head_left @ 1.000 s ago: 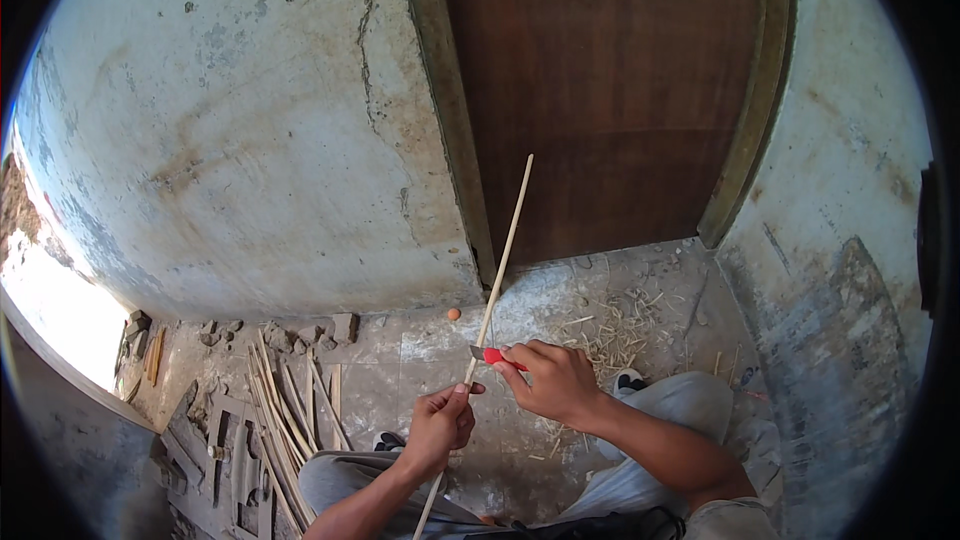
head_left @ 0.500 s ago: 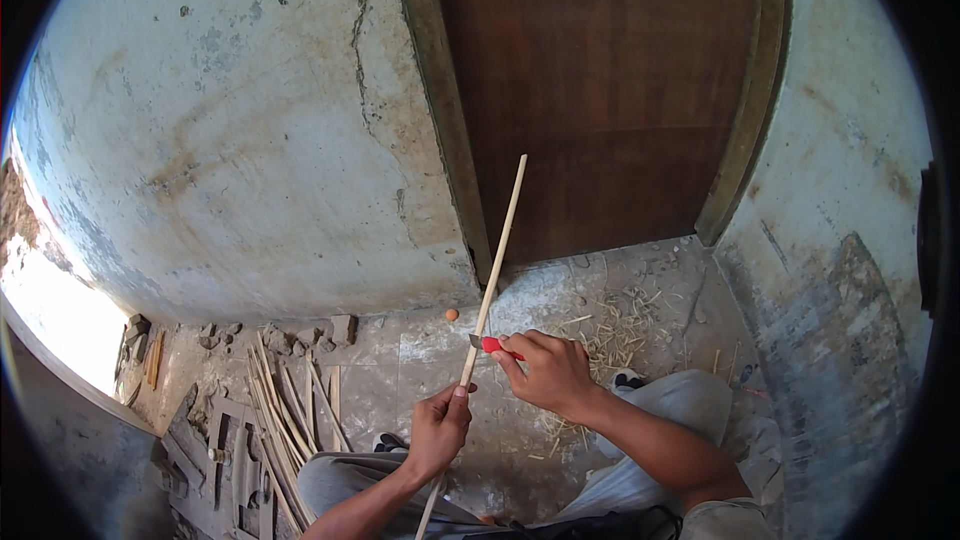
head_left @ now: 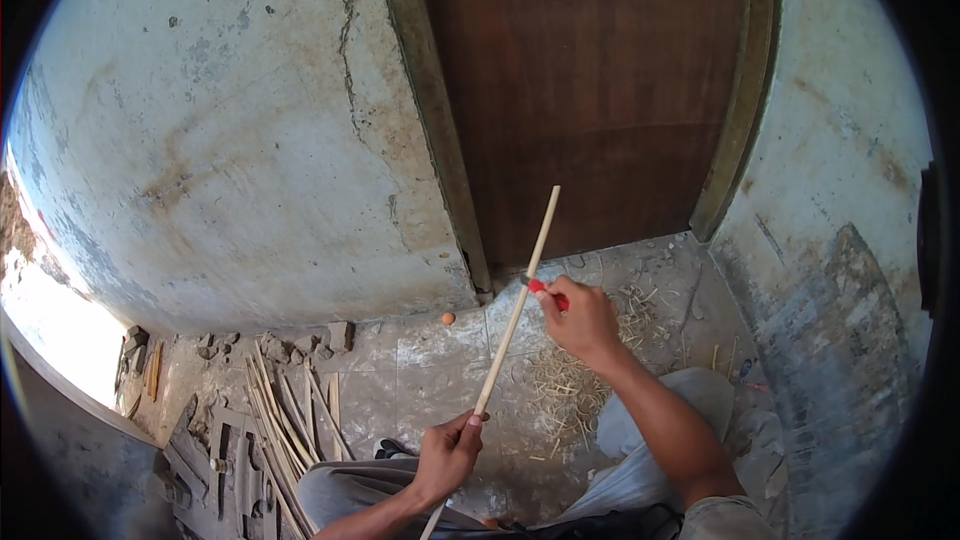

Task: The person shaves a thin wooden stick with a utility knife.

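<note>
A long, pale wooden or bamboo stick (head_left: 506, 342) slants up and away from my lap. My left hand (head_left: 450, 456) is closed around its lower part, and the lower end runs back past my wrist. In my right hand (head_left: 583, 320) is a small red-handled knife (head_left: 537, 286), its short blade against the stick's upper half. The fingers of that hand wrap the handle and cover most of it.
Curled shavings (head_left: 570, 390) lie on the tiled floor by my right leg. Pale split strips (head_left: 285, 405) are heaped at left beside grey boards (head_left: 240, 470). A small orange ball (head_left: 448, 319) sits near the wall; a brown door (head_left: 600, 90) stands ahead.
My right hand and the knife have moved up and away along the stick. The stick's far end has tipped lower and to the right; my left hand is slightly lower.
</note>
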Demonstrator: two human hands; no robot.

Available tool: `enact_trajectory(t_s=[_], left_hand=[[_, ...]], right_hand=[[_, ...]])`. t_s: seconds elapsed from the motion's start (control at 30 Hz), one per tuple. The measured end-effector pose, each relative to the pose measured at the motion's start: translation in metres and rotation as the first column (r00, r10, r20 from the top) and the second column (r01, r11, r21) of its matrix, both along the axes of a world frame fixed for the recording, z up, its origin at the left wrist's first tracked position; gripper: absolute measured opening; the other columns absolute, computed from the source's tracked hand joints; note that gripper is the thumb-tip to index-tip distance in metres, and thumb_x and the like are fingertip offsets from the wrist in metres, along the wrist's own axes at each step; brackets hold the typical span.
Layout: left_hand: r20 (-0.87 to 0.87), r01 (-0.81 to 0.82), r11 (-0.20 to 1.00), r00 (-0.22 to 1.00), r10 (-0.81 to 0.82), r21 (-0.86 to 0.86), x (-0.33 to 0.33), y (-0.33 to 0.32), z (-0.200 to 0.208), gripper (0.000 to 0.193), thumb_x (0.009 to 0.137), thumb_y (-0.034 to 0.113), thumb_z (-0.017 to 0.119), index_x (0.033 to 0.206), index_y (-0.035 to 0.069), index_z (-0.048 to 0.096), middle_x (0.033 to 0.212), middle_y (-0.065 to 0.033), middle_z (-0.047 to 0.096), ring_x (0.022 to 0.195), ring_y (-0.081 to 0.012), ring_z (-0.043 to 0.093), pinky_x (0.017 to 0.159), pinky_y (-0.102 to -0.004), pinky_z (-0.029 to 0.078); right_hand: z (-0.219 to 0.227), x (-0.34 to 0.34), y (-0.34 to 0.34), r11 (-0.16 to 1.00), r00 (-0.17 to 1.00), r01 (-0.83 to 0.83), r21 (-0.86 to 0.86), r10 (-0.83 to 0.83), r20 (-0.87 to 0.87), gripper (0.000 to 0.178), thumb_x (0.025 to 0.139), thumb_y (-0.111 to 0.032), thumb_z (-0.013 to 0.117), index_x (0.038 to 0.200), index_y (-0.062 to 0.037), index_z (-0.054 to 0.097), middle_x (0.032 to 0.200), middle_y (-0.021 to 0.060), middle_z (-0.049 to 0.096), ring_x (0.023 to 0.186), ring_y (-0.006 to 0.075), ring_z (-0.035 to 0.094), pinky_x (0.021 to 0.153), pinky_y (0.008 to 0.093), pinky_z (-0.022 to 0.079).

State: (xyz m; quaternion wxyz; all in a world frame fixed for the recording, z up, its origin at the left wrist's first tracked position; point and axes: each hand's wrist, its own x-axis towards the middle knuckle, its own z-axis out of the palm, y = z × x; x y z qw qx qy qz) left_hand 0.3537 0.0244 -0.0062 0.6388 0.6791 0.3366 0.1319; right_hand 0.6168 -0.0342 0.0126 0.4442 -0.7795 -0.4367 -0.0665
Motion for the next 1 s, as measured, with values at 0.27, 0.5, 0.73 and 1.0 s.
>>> enact_trajectory(t_s=[0.27, 0.5, 0.73, 1.0], left_hand=[[-0.042, 0.056, 0.998, 0.998, -0.055, 0.019, -0.014, -0.003, 0.005, 0.034, 0.105, 0.025, 0.049, 0.112, -0.005, 0.065, 0.064, 0.0034, 0.048, 0.058, -0.0032, 0.041, 0.051, -0.0239, 0.035], [-0.065, 0.089, 0.996, 0.994, -0.089, -0.008, -0.04, -0.012, 0.002, 0.032, 0.105, 0.023, 0.049, 0.114, -0.004, 0.065, 0.066, 0.0038, 0.049, 0.058, -0.0033, 0.042, 0.053, -0.023, 0.037], [0.178, -0.05, 0.981, 0.984, 0.017, 0.186, -0.052, -0.022, -0.016, 0.038, 0.105, 0.029, 0.05, 0.108, -0.004, 0.066, 0.056, 0.0029, 0.04, 0.047, -0.0055, 0.036, 0.044, -0.0265, 0.029], [0.103, -0.006, 0.99, 0.995, -0.009, 0.142, -0.061, -0.016, -0.017, 0.039, 0.105, 0.029, 0.05, 0.106, -0.006, 0.067, 0.057, 0.0013, 0.044, 0.05, -0.0063, 0.041, 0.046, -0.0269, 0.034]], right_hand=[[0.002, 0.013, -0.007, 0.994, 0.993, 0.106, 0.004, -0.106, 0.045, 0.018, 0.089, -0.025, 0.069, 0.086, -0.0076, 0.064, 0.074, 0.0146, 0.069, 0.071, 0.0389, 0.068, 0.06, 0.048, 0.05], [0.007, 0.031, -0.016, 0.985, 0.985, 0.166, -0.045, -0.168, -0.04, 0.019, 0.09, -0.027, 0.067, 0.086, -0.009, 0.063, 0.077, 0.0126, 0.07, 0.074, 0.0388, 0.068, 0.061, 0.0484, 0.05], [0.008, 0.035, -0.012, 0.974, 0.978, 0.211, -0.083, -0.211, 0.006, 0.019, 0.09, -0.028, 0.067, 0.087, -0.0094, 0.064, 0.076, 0.0123, 0.071, 0.075, 0.0387, 0.069, 0.065, 0.0514, 0.05], [0.001, 0.057, -0.018, 0.924, 0.944, 0.329, -0.197, -0.317, 0.088, 0.017, 0.089, -0.027, 0.067, 0.088, -0.0097, 0.066, 0.081, 0.015, 0.071, 0.078, 0.0401, 0.068, 0.068, 0.0526, 0.052]])
